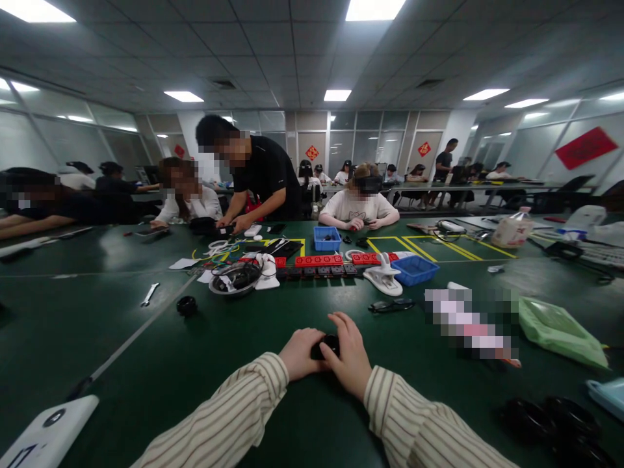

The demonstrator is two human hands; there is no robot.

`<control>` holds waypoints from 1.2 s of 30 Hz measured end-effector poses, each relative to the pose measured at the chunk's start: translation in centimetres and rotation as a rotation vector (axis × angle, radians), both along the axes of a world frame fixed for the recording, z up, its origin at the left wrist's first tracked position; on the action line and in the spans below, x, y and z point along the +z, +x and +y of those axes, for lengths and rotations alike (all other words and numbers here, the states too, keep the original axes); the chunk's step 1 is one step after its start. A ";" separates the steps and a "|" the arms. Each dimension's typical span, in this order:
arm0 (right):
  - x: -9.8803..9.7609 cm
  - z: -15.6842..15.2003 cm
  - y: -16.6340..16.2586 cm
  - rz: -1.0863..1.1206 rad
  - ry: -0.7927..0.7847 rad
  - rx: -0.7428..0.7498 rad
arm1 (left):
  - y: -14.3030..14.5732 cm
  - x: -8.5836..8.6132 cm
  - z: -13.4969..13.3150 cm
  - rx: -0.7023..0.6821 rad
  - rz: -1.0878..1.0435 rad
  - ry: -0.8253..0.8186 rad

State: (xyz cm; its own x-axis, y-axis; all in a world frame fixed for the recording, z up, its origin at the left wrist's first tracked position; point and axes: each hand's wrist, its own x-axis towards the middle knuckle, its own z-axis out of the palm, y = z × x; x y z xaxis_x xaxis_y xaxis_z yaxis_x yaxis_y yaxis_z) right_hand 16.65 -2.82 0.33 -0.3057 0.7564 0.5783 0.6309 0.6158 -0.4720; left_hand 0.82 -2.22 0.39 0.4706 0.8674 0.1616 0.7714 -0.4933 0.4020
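Between my two hands, low over the green table's middle, sits a small black round part. My left hand has its fingers curled around the part's left side. My right hand closes on it from the right, thumb across the front and fingers over the far side. Much of the part is hidden by the fingers. A similar black round part lies on its own to the left. Several more black ring-shaped parts are grouped at the lower right.
A wrench lies at left, beyond a white device. Ahead are a bowl of cables, red power strips, a white clip stand, blue bins and glasses. A green packet is at right. Co-workers sit opposite.
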 end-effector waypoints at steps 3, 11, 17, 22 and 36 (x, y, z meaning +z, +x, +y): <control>0.0 0.0 -0.1 -0.016 -0.024 -0.018 | 0.0 0.2 0.0 -0.010 -0.015 -0.003; 1.0 -0.3 -0.5 -0.008 -0.128 -0.006 | 0.1 0.2 0.0 -0.007 -0.004 -0.031; 0.9 -0.2 -0.4 0.084 -0.132 0.155 | 0.0 0.2 0.0 -0.014 -0.030 -0.052; 0.9 -0.4 -0.1 0.123 -0.113 0.301 | -0.1 0.0 0.2 0.018 -0.041 -0.065; 0.5 -0.3 -0.1 0.053 -0.042 -0.031 | 0.3 0.6 -0.4 0.016 -0.074 -0.035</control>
